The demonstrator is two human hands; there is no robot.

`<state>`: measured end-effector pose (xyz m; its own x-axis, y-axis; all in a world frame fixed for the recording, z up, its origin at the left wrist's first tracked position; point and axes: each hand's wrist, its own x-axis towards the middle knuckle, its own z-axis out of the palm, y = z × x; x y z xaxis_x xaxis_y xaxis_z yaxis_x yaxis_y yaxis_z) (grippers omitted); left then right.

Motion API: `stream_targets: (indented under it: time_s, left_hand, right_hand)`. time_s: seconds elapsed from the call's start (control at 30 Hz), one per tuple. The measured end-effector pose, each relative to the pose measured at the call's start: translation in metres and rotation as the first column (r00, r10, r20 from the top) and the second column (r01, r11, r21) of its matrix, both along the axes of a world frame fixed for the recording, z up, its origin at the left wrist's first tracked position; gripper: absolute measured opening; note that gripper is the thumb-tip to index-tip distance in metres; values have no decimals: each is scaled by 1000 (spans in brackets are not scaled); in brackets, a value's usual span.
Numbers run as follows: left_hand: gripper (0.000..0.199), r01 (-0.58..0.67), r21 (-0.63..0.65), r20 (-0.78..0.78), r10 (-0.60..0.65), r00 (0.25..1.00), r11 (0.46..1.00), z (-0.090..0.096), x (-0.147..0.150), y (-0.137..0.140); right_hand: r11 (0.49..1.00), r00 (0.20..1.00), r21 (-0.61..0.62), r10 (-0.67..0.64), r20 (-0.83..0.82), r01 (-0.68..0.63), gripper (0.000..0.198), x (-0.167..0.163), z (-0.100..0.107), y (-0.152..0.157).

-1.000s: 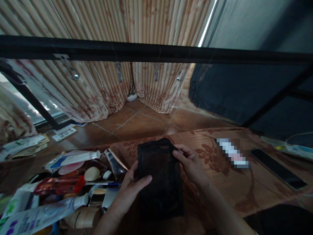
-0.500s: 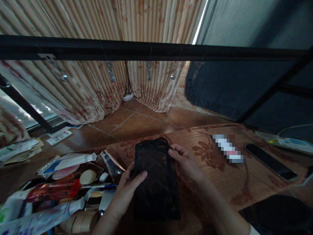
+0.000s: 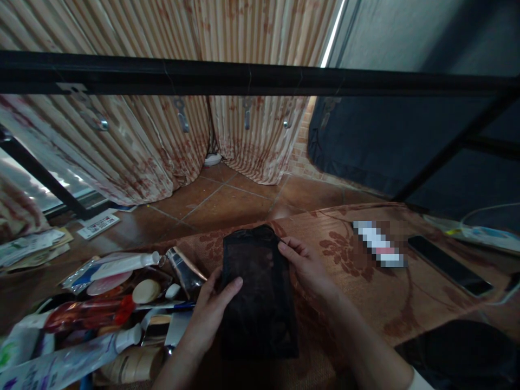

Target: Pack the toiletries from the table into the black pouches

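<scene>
Between my two hands is a black mesh pouch [image 3: 260, 303], dark and see-through in its middle, with its top edge away from me. My left hand [image 3: 221, 300] grips its left side, the thumb lying across the front and the fingers hidden behind. At the upper right corner my right hand [image 3: 304, 268] pinches the edge between thumb and fingers. Close to my left hand lie a brown-and-silver tube [image 3: 186, 269], a red bottle [image 3: 89, 313] and a white-capped tube [image 3: 77, 355] in a pile of toiletries.
A patterned brown cloth [image 3: 341, 244] lies under the pouch. On the right are a black phone [image 3: 450, 265] and a blurred-out item [image 3: 377, 245]. A dark metal bar [image 3: 260, 79] with hanging hooks crosses ahead, before striped curtains [image 3: 142, 141]. Papers [image 3: 34, 246] lie at left.
The pouch's top edge has settled slightly, and the cord that stood up there in a loop now lies lower. Both hands keep nearly the same hold.
</scene>
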<state>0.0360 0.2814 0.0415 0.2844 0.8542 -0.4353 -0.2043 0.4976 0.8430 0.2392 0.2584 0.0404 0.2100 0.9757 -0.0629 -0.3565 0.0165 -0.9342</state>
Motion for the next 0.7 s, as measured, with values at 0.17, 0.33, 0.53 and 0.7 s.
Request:
stream_targets:
  time_s: [0.17,0.33,0.53,0.7]
  left_hand:
    - [57,-64,24,-27,64,998,998,-5,0,4]
    - [51,-142,67,19,141,990,988,-11,2,6]
    - [50,-187,88,11,187,982,978,-13,5,6]
    - [49,-180,93,-1,181,984,979,-13,5,6]
  right_hand:
    - [999,992,-6,49,121,-48,32,-1,-1,-1]
    - [973,941,-71,231,248,-220,34,0,-3,-5]
    - [888,852,-232,450,267,-396,30,9,2,-12]
    - [882,858,-222,462,223,-417,24,11,-1,-11]
